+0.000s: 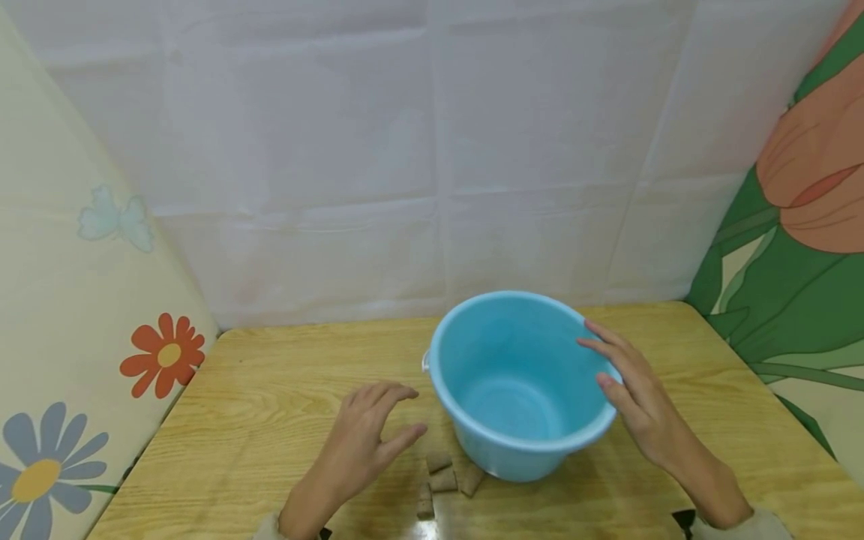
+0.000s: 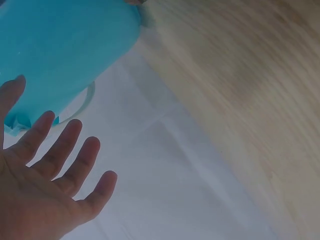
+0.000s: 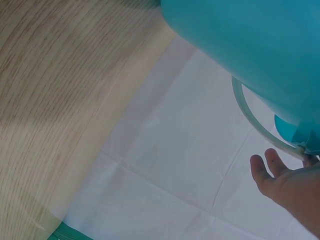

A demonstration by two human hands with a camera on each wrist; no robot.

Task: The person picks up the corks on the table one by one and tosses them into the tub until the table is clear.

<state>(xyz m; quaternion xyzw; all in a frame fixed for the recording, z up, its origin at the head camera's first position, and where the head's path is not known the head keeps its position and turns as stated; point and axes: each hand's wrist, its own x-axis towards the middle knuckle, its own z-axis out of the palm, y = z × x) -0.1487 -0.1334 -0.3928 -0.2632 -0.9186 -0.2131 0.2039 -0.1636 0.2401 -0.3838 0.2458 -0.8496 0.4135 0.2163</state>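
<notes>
A light-blue plastic bucket (image 1: 520,459) stands on the table, its inside facing up and bare. My right hand (image 1: 641,405) is at the bucket's right rim, fingers fairly straight and the thumb tip overlapping the edge. In the right wrist view, that hand (image 3: 287,177) is beside the end of the pale bucket handle (image 3: 250,112), with two fingers free of it. To the left of the bucket, my left hand (image 1: 367,427) hovers with fingers spread and holds nothing. Several small brown block-like pieces (image 1: 443,480) lie between the left hand and the bucket's base.
The wood-grain table (image 1: 283,420) ends at a white sheet (image 1: 304,150) hung behind it. A flower-printed panel (image 1: 74,315) stands along the left, and another with large tulips and leaves (image 1: 803,300) along the right.
</notes>
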